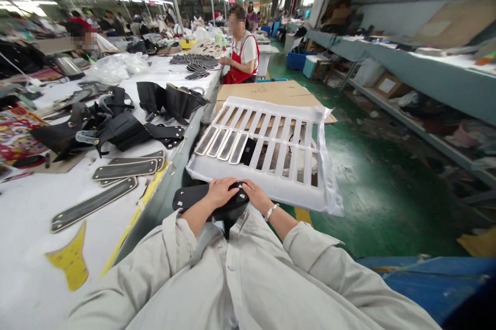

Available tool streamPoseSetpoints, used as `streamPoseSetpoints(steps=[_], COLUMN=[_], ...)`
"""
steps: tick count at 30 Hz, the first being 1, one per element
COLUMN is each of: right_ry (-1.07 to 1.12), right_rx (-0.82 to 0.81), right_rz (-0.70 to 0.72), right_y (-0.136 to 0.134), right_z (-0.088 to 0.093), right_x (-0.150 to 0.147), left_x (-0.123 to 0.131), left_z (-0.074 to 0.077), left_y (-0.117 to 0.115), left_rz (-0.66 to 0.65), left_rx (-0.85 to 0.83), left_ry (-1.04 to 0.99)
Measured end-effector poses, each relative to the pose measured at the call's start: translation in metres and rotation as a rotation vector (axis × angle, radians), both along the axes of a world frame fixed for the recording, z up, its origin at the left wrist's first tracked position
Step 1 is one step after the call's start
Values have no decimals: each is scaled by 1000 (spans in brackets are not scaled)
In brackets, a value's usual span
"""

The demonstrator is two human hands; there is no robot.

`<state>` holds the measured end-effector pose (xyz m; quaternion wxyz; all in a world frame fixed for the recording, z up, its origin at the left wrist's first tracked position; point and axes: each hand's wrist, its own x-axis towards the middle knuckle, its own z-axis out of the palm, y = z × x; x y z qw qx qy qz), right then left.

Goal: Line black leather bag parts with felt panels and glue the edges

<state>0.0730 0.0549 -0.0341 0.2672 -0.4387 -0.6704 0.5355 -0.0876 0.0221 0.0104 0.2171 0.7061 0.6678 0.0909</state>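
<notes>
Close to my body, both hands are on a black leather piece (189, 197) with small metal studs. My left hand (221, 191) curls over its upper middle, fingers pressed together on it. At its right end, my right hand (254, 194), with a bracelet at the wrist, grips the edge. Just beyond lies a white slotted frame (279, 185), with several light-rimmed strips (226, 145) in a row at its left side. Several long dark strips (95, 205) and black leather pieces (124, 131) rest on the table at the left.
The long white table (31, 257) runs along my left, with a yellow cutout (72, 257) near its edge. Cardboard (267, 91) lies behind the frame. A person in a red apron (242, 59) sits further back. Shelving (406, 118) stands at the right; something blue (437, 281) is at lower right.
</notes>
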Motion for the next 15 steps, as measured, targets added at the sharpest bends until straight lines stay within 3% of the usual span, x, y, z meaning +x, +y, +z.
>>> streamPoseSetpoints(steps=[7, 15], right_ry=[44, 52], right_rx=[-112, -107], right_rz=[170, 81], right_y=[-1, -17], right_z=[3, 10], right_x=[16, 14], left_x=[-16, -8], left_z=[5, 3], left_y=[0, -2], left_rz=[-149, -143], left_rx=[-82, -95], left_ry=[21, 24])
